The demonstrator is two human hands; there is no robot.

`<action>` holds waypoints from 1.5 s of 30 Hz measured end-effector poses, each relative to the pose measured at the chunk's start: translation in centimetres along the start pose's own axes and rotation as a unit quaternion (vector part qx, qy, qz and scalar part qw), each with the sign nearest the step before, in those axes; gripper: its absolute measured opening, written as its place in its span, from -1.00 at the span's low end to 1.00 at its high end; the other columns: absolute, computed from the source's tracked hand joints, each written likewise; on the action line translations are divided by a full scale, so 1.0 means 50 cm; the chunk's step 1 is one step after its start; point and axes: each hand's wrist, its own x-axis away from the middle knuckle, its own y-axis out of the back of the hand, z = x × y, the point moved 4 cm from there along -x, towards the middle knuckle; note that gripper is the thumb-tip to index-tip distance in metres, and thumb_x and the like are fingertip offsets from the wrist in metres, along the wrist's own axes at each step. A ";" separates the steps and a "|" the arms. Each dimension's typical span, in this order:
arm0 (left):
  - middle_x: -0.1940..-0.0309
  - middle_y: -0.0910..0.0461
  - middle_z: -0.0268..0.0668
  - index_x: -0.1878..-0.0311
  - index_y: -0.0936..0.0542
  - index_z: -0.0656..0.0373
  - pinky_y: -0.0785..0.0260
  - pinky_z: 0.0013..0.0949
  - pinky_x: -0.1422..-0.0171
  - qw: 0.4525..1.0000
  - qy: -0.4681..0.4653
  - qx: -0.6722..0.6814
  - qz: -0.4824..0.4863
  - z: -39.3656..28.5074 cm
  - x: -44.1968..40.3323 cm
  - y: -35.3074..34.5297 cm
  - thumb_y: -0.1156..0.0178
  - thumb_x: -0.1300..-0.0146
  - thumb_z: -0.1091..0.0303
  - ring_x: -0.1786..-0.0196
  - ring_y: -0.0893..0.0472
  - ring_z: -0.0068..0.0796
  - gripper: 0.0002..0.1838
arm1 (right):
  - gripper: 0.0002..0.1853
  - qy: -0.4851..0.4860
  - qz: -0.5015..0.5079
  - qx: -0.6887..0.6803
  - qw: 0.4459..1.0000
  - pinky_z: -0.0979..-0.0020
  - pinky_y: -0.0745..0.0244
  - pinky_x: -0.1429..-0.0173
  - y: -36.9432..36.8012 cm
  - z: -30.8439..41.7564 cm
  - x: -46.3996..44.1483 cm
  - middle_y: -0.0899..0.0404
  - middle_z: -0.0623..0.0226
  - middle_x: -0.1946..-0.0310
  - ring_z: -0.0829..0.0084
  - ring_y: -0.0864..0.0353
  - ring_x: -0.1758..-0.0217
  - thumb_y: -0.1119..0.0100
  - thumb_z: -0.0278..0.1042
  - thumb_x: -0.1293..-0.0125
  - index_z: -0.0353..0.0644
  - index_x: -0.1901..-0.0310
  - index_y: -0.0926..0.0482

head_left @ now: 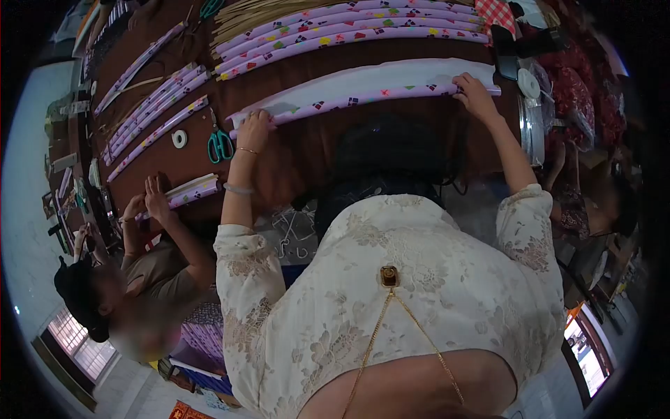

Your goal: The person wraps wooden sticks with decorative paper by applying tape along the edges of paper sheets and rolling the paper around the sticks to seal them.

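Observation:
A sheet of lilac patterned wrapping paper (363, 96) lies partly rolled along the near side of the table, its white inner face turned up behind the roll. My left hand (254, 124) grips the roll's left end, fingers curled over it. At the other end, my right hand (474, 96) closes on the paper with its fingers bent over the edge. Teal-handled scissors (220, 145) lie just left of my left hand. Beyond the sheet, several finished-looking lilac rolls (349, 35) rest side by side next to thin brown sticks (241, 28).
On the left, a co-worker's hands (155, 199) hold another lilac roll (192, 192). More rolls (157, 112) and a white tape roll (179, 139) lie on the brown table (293, 164). At the right stand another tape roll (528, 84) and red items in clear plastic (576, 98).

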 end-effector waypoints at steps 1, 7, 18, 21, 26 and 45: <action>0.23 -0.50 -0.14 0.23 -0.41 0.14 -0.37 -0.14 0.11 0.999 -0.006 0.049 -0.001 0.006 0.009 -0.013 -0.20 -0.03 0.29 0.12 -0.50 -0.09 -0.73 | -0.63 -0.020 0.016 -0.012 1.000 0.17 -0.29 0.05 -0.004 0.000 0.004 -0.37 0.18 0.17 0.05 -0.38 0.13 -0.21 -0.42 -0.03 -0.15 0.09 -0.39; 0.20 -0.48 -0.18 0.25 -0.44 0.16 -0.37 -0.16 0.07 0.993 -0.006 0.109 -0.034 0.002 0.029 -0.021 -0.21 0.00 0.35 0.13 -0.49 -0.10 -0.75 | -0.65 -0.043 0.055 -0.054 0.996 0.18 -0.29 -0.01 -0.015 -0.018 0.015 -0.35 0.17 0.13 0.03 -0.36 0.07 -0.22 -0.41 -0.05 -0.14 0.10 -0.40; 0.22 -0.51 -0.14 0.02 -0.49 0.11 -0.34 -0.18 0.04 0.989 -0.015 0.105 -0.100 -0.027 0.048 0.011 -0.17 -0.07 0.29 0.15 -0.50 -0.10 -0.63 | -0.72 -0.044 0.049 -0.071 0.995 0.11 -0.08 -0.26 -0.012 -0.011 0.020 -0.29 0.22 0.08 0.10 -0.33 -0.04 -0.11 -0.37 -0.18 -0.12 0.06 -0.38; 0.20 -0.50 -0.13 0.03 -0.47 0.12 -0.32 -0.17 0.00 0.992 0.070 0.098 -0.030 -0.029 0.046 0.015 -0.19 -0.06 0.24 0.13 -0.49 -0.09 -0.62 | -0.74 -0.055 0.073 -0.101 0.991 0.00 -0.01 -0.27 -0.012 -0.017 0.009 -0.30 0.26 0.06 0.14 -0.34 -0.04 -0.07 -0.36 -0.21 -0.07 0.06 -0.37; 0.15 -0.49 -0.14 0.11 -0.47 0.14 -0.30 -0.17 -0.03 0.993 -0.007 0.104 -0.058 -0.034 0.026 0.004 -0.26 0.02 0.20 0.09 -0.47 -0.11 -0.60 | -0.75 -0.061 0.089 -0.011 0.994 -0.07 0.04 -0.30 -0.041 -0.053 0.000 -0.34 0.35 0.05 0.21 -0.37 -0.05 0.01 -0.25 -0.28 -0.02 0.02 -0.39; 0.14 -0.47 0.02 0.05 -0.37 0.20 -0.38 -0.03 0.12 0.943 -0.065 -0.149 0.290 -0.025 -0.043 0.042 -0.16 -0.06 0.33 0.12 -0.50 0.07 -0.63 | -0.72 -0.248 -0.419 -0.194 0.852 0.18 -0.30 -0.08 0.063 0.012 0.299 -0.42 0.26 0.04 0.29 -0.47 0.04 0.07 -0.19 -0.33 -0.05 0.00 -0.46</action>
